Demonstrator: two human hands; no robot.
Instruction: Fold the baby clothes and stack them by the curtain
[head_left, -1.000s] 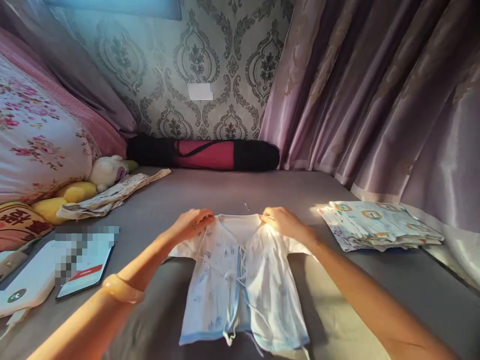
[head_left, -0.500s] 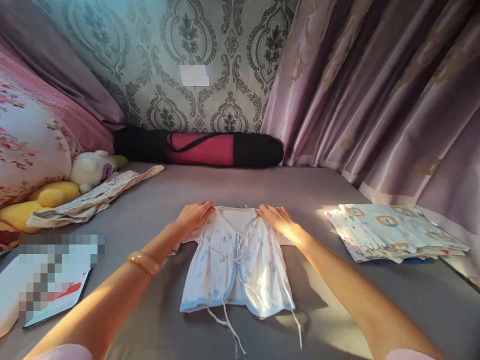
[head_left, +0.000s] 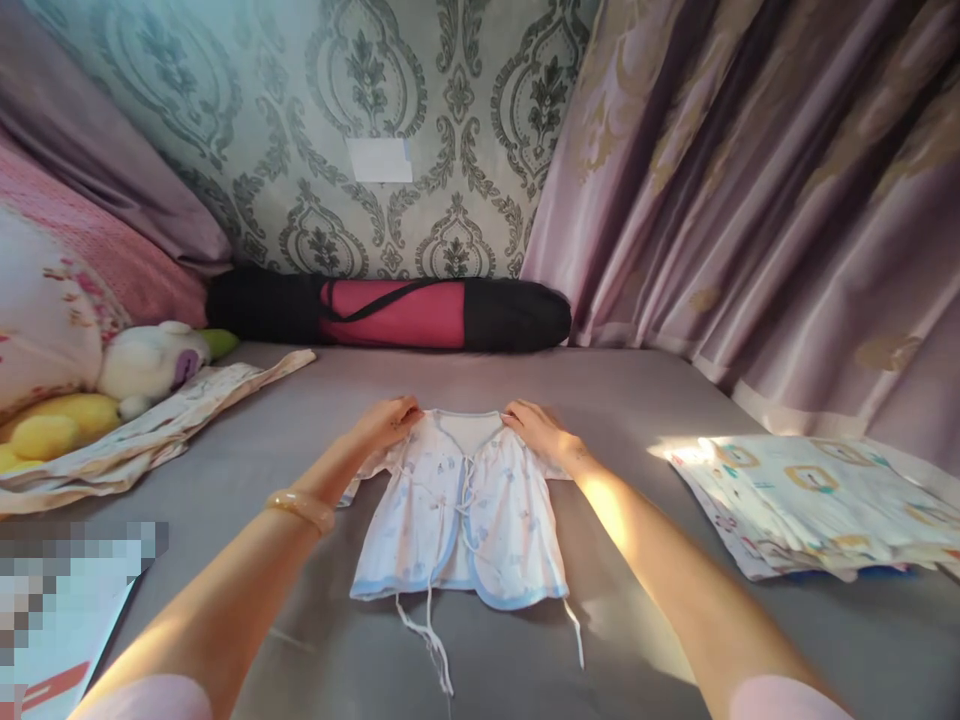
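A small white baby shirt with pale blue prints, blue edging and white tie strings lies front up on the grey sheet. My left hand grips its shoulder on the left side, fingers closed over the cloth at the neckline's end. My right hand holds the opposite shoulder the same way. Between the hands, the neckline is drawn out straight. Loose strings trail from the hem toward me. The fingertips are partly hidden behind the cloth and my knuckles. A bangle circles my left forearm.
To the right lies a stack of folded printed cloths. On the left are a long printed cloth, a white plush toy, a yellow plush and a partly blurred flat item. A black and red roll bag lies along the wall.
The view has shifted slightly, and the side objects sit lower and further out. The shirt and both hands appear a little further left, still together, and the shirt's front looks flatter.
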